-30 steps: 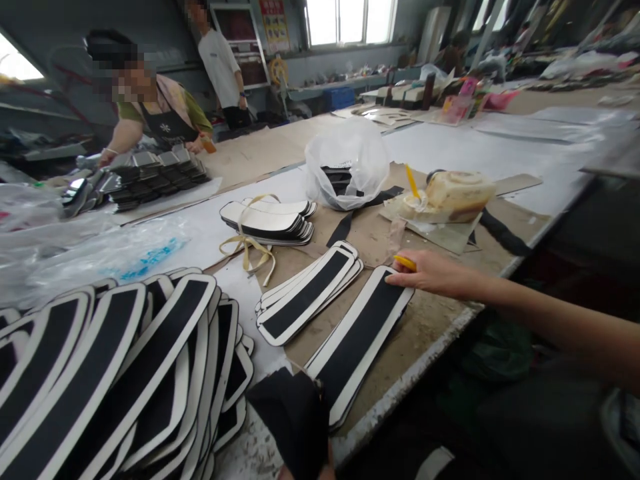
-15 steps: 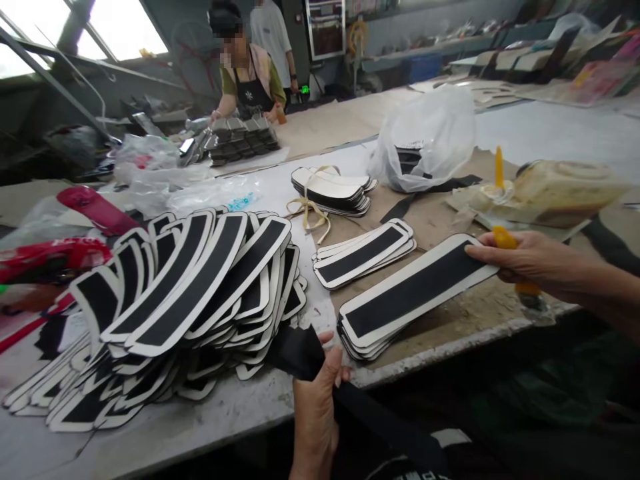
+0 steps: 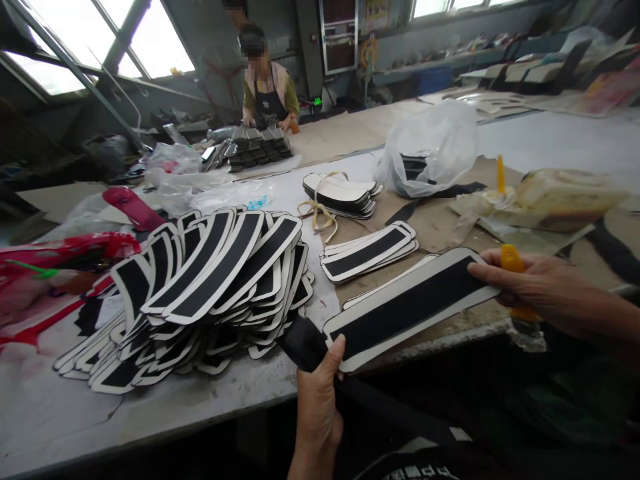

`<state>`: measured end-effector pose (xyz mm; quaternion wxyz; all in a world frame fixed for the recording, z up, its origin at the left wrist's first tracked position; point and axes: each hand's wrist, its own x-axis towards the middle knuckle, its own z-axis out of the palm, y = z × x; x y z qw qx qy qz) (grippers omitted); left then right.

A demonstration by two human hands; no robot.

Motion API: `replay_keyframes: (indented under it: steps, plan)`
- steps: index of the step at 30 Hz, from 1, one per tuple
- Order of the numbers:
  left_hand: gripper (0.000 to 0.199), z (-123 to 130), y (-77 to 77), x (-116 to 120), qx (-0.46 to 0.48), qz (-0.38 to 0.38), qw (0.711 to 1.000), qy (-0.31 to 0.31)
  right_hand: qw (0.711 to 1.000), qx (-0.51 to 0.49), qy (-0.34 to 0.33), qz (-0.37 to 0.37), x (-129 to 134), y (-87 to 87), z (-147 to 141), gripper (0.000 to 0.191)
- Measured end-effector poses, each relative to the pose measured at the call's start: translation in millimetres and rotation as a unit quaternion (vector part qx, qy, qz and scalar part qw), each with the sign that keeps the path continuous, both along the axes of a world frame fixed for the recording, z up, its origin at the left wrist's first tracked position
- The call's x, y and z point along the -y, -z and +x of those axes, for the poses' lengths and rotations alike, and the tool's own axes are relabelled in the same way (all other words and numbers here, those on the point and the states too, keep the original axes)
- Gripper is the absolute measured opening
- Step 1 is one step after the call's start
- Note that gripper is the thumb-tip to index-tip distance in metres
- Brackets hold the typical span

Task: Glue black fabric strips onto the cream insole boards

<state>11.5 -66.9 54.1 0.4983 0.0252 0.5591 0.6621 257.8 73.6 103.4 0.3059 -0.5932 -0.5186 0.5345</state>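
A long white panel with a black strip down its middle [image 3: 410, 310] is held tilted over the table's front edge. My left hand [image 3: 320, 400] is closed on its left end, thumb on top. A loose black band [image 3: 303, 343] also passes through that hand and hangs below the table. Pinching the panel's far right end is my right hand [image 3: 555, 280], which also grips a yellow-handled tool [image 3: 512, 259]; I cannot make out the tool's working end. More such panels [image 3: 380, 279] lie just behind the held one.
A big heap of curved black-and-white panels [image 3: 220, 267] covers the left. Behind are a short stack [image 3: 367, 251], a tied bundle [image 3: 340, 193], a plastic bag [image 3: 430, 147] and a yellowed container [image 3: 570, 197]. A co-worker [image 3: 270, 93] stands across the table beside dark stacked pieces [image 3: 260, 147].
The panel's left end has come up off its pile into my left hand, which was holding only the black band. My right hand keeps its hold. The view has shifted left and up.
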Motion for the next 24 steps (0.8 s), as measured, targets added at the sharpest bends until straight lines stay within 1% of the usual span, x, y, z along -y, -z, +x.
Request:
replay_keyframes:
  steps: [2, 4, 6, 8, 11, 15, 21, 24]
  plan:
    - [0.037, 2, -2.1, 2, 0.017, -0.01, 1.0, -0.014, 1.0, 0.003, -0.02, -0.012, 4, 0.1, -2, 0.048]
    - [0.047, 4, -3.7, 3, 0.019, -0.026, 0.999, -0.027, 0.999, -0.005, -0.044, -0.009, 7, 1.6, -3, 0.046]
    - [0.053, 4, -4.1, 4, 0.005, -0.043, 0.999, -0.028, 0.998, -0.021, -0.065, -0.002, 8, 4.0, -1, 0.044]
    - [0.055, 4, -2.5, 5, -0.011, -0.051, 0.998, -0.025, 0.996, -0.032, -0.077, 0.002, 9, 6.3, 1, 0.042]
    - [0.06, 3, 2.2, 7, -0.045, -0.061, 0.996, -0.047, 0.995, -0.023, -0.094, 0.004, 11, 8.0, 3, 0.04]
    - [0.066, 3, 6.1, 9, -0.067, -0.057, 0.994, -0.071, 0.995, -0.004, -0.095, -0.005, 14, 8.7, 4, 0.041]
    - [0.065, 6, 6.0, 11, -0.065, -0.061, 0.994, -0.065, 0.994, 0.019, -0.103, -0.012, 16, 15.0, 9, 0.038]
    - [0.069, 6, 14.1, 12, -0.076, -0.054, 0.993, -0.066, 0.995, 0.002, -0.098, -0.022, 16, 19.2, 13, 0.038]
